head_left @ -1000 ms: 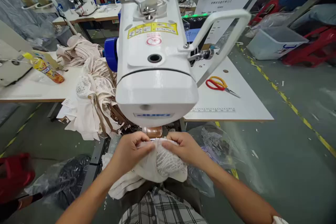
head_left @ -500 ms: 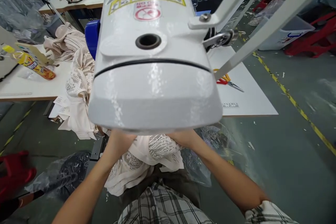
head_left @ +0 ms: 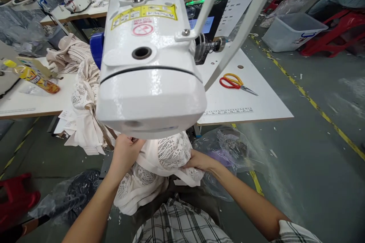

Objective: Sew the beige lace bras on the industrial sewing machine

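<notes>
A white sewing machine (head_left: 151, 83) fills the middle of the head view and hides the needle area. Below its head lies a cream lace garment (head_left: 171, 152), bunched over my lap. My left hand (head_left: 124, 151) is closed on the garment's left edge, just under the machine. Lower on the right side of the garment, my right hand (head_left: 201, 161) grips the fabric with curled fingers.
A pile of cream lace pieces (head_left: 85, 95) hangs off the white table (head_left: 242, 102) at the left. Red and yellow scissors (head_left: 234, 82) lie on the right. A yellow bottle (head_left: 31, 77) lies far left. Plastic bags (head_left: 228, 148) sit beside my knees, a grey bin (head_left: 293, 30) on the floor.
My hands moved apart from a joint pinch at the garment's top. The right hand dropped to the fabric's lower right side. The camera swung closer to the machine, then back a little.
</notes>
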{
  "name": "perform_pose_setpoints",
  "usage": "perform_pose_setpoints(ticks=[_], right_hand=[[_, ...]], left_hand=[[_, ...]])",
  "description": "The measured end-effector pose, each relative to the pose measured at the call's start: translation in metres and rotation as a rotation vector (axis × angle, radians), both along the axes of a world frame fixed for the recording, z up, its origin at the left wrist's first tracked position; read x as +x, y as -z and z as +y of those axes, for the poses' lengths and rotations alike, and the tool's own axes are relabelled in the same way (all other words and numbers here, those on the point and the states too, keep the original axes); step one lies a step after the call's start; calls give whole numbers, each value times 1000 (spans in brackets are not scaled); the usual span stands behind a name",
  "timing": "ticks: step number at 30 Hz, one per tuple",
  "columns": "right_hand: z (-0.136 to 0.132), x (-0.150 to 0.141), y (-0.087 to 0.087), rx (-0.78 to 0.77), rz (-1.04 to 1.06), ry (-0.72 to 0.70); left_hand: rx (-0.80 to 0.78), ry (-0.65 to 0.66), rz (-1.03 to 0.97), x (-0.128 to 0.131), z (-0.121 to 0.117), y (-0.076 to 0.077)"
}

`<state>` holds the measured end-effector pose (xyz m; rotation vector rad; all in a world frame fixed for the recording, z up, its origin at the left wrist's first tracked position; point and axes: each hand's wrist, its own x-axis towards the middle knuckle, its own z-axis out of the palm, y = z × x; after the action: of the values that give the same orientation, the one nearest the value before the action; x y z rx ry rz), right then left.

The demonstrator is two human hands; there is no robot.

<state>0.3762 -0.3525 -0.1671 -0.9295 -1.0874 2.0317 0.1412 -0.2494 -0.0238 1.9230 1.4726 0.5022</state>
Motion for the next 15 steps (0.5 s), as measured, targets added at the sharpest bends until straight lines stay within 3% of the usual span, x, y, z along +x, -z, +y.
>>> perform_pose_setpoints(ticks=[3,7,11,15], right_hand=[[-11,5,1,-76,58,106],[-24,6,1,-110,91,237],[-32,8,-5,-98,128,333],[-38,16,-20,-9,99,369]], left_hand=[[-84,-30,23,1,-4,0],[-61,-10,15,4,-4,1],[79,20,29,-1,-3,3],[355,44,33,-7,-20,4]])
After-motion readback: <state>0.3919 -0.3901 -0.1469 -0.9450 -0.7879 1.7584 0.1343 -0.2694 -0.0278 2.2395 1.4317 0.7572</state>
